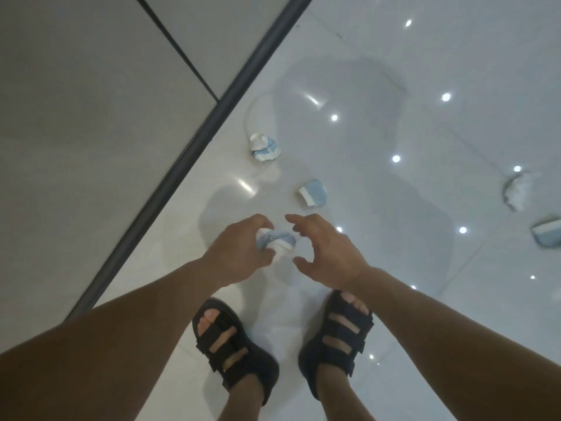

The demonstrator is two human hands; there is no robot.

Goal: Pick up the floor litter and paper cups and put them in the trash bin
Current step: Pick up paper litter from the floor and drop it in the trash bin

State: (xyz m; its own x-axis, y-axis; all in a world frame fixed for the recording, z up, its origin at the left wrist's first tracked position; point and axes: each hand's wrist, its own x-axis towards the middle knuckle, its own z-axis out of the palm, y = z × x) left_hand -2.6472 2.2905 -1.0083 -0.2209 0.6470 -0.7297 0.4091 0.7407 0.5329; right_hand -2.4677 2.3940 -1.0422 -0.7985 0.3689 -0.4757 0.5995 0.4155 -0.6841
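In left hand (239,251) — crumpled blue-white cup (281,239).

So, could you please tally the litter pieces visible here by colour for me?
Blue-and-white crumpled pieces: 4, one of them held in the left hand
White crumpled wad: 1
Total: 5
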